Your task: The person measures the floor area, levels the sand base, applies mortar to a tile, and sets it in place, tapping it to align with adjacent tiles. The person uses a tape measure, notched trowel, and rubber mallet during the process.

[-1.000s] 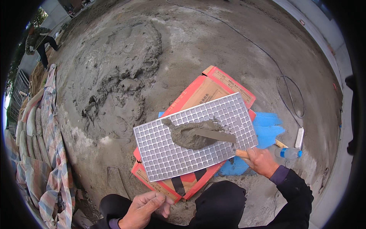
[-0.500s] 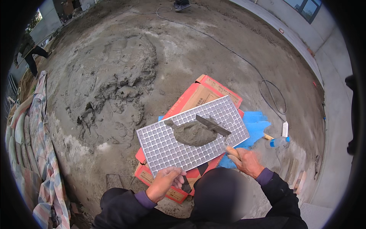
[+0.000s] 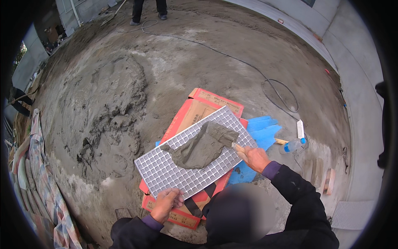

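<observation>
A pale grey panel with a square grid on its face (image 3: pixel 157 174) lies at a slant across a red-and-brown cardboard box (image 3: pixel 182 116). My left hand (image 3: pixel 167 203) is closed at the panel's near left edge, its fingers curled by the rim. My right hand (image 3: pixel 255 158) grips the wooden handle of a trowel (image 3: pixel 223 133). The trowel's blade is coated in mortar and rests on the heap of wet grey mortar (image 3: pixel 195 151) spread over the middle of the panel. Part of the box stays hidden under the panel.
A big mound of wet mortar (image 3: pixel 112 103) covers the ground on the left. Blue sheeting (image 3: pixel 263 130) and a plastic bottle (image 3: pixel 292 146) lie to the right. A cable (image 3: pixel 248 64) loops across the floor. Striped tarpaulin (image 3: pixel 39 153) bunches at far left; another person's legs (image 3: pixel 148 9) stand far off.
The trowel blade has turned from edge-up to flatter on the mortar, which is now spread wider. The view has shifted, so the panel sits further left, and the far person's legs show more.
</observation>
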`<state>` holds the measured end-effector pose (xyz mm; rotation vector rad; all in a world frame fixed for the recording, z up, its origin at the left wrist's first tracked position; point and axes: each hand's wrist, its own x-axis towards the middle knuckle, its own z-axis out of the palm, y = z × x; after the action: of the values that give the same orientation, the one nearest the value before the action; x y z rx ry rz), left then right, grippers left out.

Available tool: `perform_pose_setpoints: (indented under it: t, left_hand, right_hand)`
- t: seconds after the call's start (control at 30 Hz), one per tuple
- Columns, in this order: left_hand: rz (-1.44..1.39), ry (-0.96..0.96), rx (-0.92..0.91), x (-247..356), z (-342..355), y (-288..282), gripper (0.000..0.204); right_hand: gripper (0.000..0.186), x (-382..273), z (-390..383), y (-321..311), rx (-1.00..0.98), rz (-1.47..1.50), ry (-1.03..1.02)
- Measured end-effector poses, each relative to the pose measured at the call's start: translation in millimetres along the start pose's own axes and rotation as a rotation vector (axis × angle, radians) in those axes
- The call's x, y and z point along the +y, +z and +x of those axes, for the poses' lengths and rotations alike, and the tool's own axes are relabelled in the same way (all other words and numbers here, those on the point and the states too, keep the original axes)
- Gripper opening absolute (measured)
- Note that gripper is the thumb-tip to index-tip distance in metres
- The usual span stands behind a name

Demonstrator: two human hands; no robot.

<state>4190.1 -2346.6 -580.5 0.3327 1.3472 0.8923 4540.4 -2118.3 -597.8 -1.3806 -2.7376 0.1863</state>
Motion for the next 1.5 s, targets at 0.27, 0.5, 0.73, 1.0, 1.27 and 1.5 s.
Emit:
perform_pose_setpoints:
  t: [0.27, 0.5, 0.73, 1.0, 1.27, 1.5]
  left_hand:
    - [0.001, 0.003, -0.013, -2, 24, 1, 0.03]
    - [0.005, 0.008, 0.113, -1, 30, -2, 0.029]
    - [0.023, -0.014, 0.092, -6, 35, 2, 0.029]
    - [-0.022, -0.023, -0.097, -11, 32, 25, 0.032]
    - [0.143, -0.236, -0.254, -62, 39, 2, 0.032]
    - [0.008, -0.215, -0.348, -55, 42, -13, 0.03]
  right_hand:
    - [0.044, 42, -24, -1, -0.072, 0.054, -0.08]
    - [0.044, 100, 21, 28, -0.202, 0.119, 0.208]
    - [0.063, 166, 31, 64, -0.162, 0.448, 0.365]
    - [0.083, 127, 40, -10, -0.197, 0.478, 0.642]
    - [0.081, 0, 94, -49, -0.481, 0.669, 0.826]
    - [0.067, -21, 43, -32, -0.403, 0.058, 0.24]
